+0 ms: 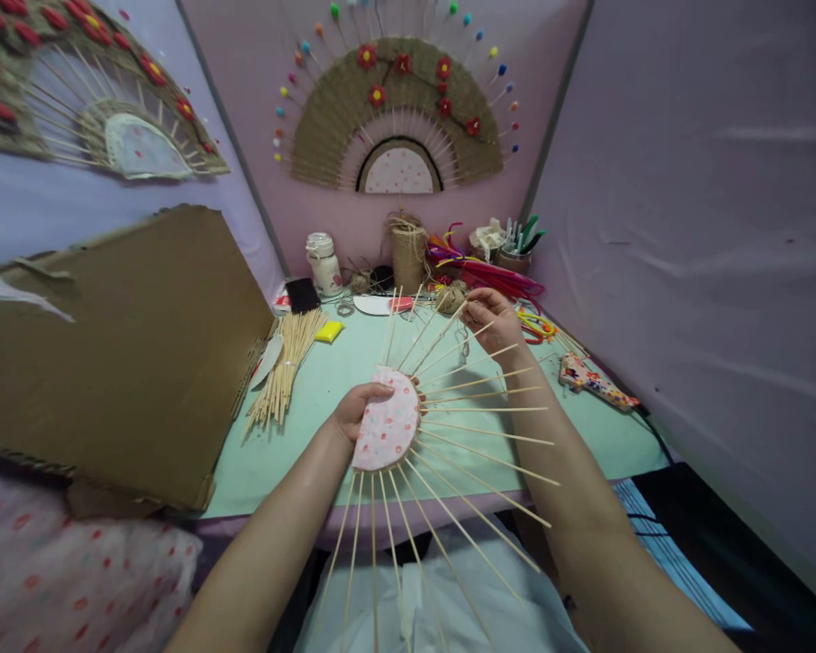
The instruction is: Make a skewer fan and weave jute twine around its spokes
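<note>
In my left hand (357,410) is a half-round fan base (389,426) covered in white cloth with red dots. The thumb lies over its face and the other fingers go behind it. Thin wooden sticks (490,409) spread out like rays from its curved edge, several pointing down over my lap. My right hand (493,319) is raised at the upper right of the fan, its fingertips pinched at the far end of one stick. Whether thread is also between those fingers is too small to tell. A ball of twine (451,297) lies just behind this hand.
A bundle of sticks (289,363) and a yellow packet (329,331) lie left. Behind stand a white jar (324,265) and a twine spool (408,254). A flowered glue gun (595,381) lies right. A cardboard box (122,363) borders the left; a finished fan (313,127) hangs ahead.
</note>
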{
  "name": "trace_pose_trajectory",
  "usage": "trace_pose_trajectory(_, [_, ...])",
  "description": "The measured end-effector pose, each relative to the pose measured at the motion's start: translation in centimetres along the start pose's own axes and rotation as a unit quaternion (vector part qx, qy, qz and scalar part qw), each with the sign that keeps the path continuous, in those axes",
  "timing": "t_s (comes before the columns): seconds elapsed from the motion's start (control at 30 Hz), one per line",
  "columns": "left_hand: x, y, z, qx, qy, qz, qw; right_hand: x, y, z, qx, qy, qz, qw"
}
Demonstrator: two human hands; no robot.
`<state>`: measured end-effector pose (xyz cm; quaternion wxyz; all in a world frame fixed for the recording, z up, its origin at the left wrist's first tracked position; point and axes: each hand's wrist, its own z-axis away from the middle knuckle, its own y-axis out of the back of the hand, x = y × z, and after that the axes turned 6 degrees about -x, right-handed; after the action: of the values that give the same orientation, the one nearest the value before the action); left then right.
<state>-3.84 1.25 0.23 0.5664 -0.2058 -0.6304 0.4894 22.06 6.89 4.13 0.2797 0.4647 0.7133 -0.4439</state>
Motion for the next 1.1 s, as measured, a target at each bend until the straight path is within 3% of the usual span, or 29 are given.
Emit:
trace_pose_trajectory(0.27, [0.1,0.4,0.0,0.007,0.000,-0.001,1.000,-1.4,0.6,-0.3,0.020,0.022,0.158,0.987])
trace_pose_trajectory(1.1, [-0.1,0.3,0.1,0.003,-0.017,-0.011,1.000,-1.9,0.8,-0.5,0.014,0.021,0.138,0.990])
